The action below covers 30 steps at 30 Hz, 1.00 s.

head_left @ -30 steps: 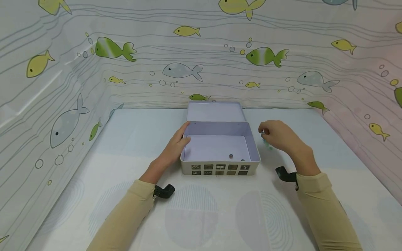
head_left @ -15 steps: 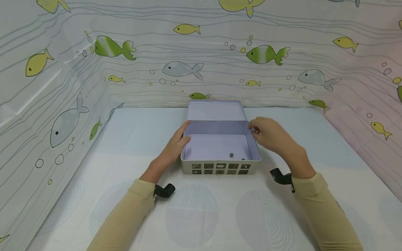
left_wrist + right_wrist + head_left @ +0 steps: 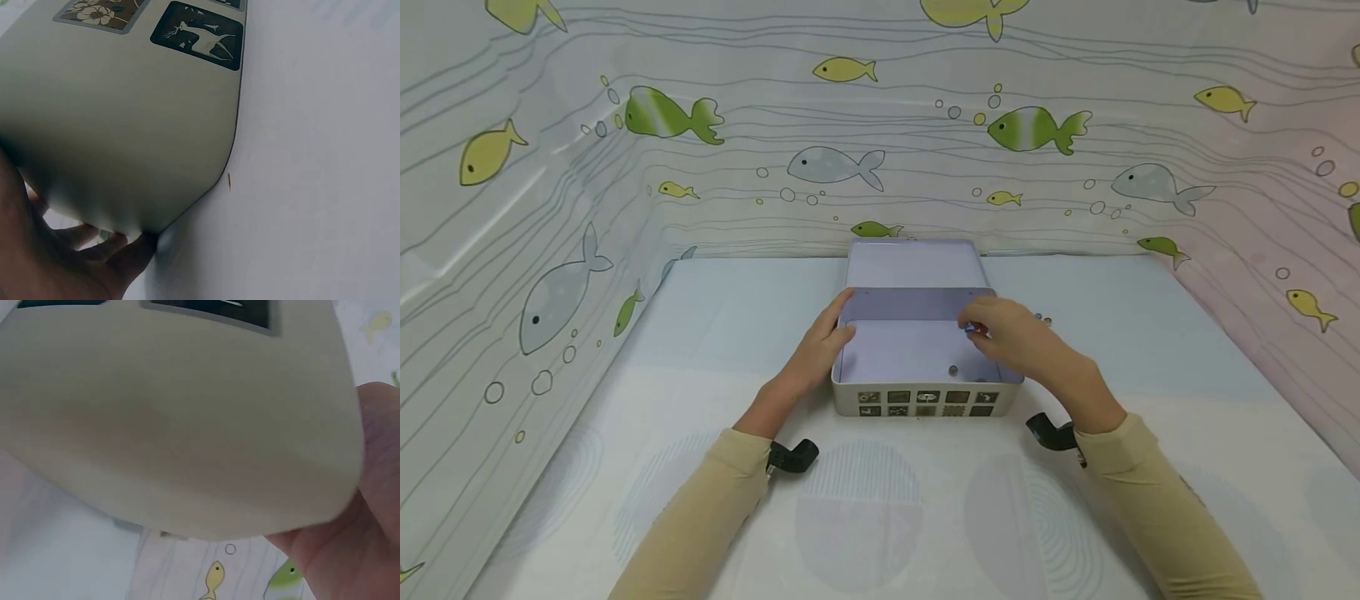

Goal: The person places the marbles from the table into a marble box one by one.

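Observation:
A pale tin box (image 3: 925,400) with small dark printed pictures on its front stands with its hinged lid (image 3: 916,264) laid back. My left hand (image 3: 808,358) grips its left wall, thumb over the rim; the left wrist view shows those fingers against the outside (image 3: 81,256). Over the box's right part, my right hand (image 3: 1018,333) pinches a small blue piece (image 3: 970,328), mostly covered by the fingers. A small round marble-like ball (image 3: 953,371) lies on the box floor, and another (image 3: 981,381) barely shows by the front wall. In the right wrist view, the box hides the right fingertips.
Small round pieces (image 3: 1043,318) lie on the pale cloth to the right of the box, partly behind my right hand. A fish-patterned sheet (image 3: 925,167) rises behind and at both sides. The table cloth (image 3: 865,517) has printed circles.
My right hand has moved left from beside the box, past its right wall, to above the inside, carrying the blue piece. The left hand has stayed on the box.

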Available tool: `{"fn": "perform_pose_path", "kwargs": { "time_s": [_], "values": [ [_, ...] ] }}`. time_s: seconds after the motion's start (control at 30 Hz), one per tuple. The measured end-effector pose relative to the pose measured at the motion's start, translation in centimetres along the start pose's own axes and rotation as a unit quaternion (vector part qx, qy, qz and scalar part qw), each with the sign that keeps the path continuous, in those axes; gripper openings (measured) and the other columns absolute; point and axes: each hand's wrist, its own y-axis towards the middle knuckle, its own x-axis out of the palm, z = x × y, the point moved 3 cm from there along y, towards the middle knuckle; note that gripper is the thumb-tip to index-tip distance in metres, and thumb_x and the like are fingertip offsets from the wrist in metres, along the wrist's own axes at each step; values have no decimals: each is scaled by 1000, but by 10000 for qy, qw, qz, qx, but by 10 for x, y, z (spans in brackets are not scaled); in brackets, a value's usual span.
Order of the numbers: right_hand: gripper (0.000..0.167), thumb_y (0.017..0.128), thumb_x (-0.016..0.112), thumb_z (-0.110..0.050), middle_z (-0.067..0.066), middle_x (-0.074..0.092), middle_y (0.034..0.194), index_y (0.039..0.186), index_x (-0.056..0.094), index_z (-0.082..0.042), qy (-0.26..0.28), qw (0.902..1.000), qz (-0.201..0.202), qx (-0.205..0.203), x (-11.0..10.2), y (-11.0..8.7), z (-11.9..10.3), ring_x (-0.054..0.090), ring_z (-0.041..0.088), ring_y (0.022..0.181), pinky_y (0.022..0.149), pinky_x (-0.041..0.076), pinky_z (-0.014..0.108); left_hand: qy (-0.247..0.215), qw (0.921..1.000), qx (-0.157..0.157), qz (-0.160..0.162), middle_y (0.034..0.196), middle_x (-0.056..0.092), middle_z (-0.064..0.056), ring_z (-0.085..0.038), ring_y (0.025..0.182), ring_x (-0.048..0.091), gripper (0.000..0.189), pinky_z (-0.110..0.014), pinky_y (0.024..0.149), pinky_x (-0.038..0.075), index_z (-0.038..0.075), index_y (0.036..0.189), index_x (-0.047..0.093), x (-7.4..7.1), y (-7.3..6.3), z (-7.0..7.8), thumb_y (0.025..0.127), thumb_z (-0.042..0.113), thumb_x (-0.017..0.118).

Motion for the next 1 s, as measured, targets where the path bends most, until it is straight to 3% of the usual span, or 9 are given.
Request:
{"fn": "perform_pose_path", "kwargs": {
  "time_s": [0.23, 0.4, 1.0],
  "values": [
    [14, 90, 65, 1, 6, 69, 94, 102, 71, -1, -93, 9990, -412, -132, 20, 4, -3, 62, 17, 83, 74, 55, 33, -41, 10000, -14, 41, 169, 12, 1, -20, 157, 8, 62, -47, 128, 10, 18, 161, 13, 0, -1, 1, 104, 20, 36],
    [14, 91, 63, -1, 5, 68, 96, 103, 71, -4, -170, 9978, -633, -7, 30, 5, -2, 60, 17, 84, 75, 54, 34, -100, 9999, -4, 14, 169, 11, 2, -20, 157, 8, 62, -47, 128, 11, 18, 161, 12, 0, -1, 1, 104, 20, 36],
    [12, 90, 69, -9, 1, 72, 94, 101, 74, -11, -339, 9913, -1176, 478, 35, 8, -7, 61, 13, 81, 73, 54, 34, -159, 9999, -4, -5, 169, 10, 2, -20, 157, 7, 62, -47, 128, 10, 18, 161, 11, 0, 2, -2, 104, 20, 36]
  ]
}}
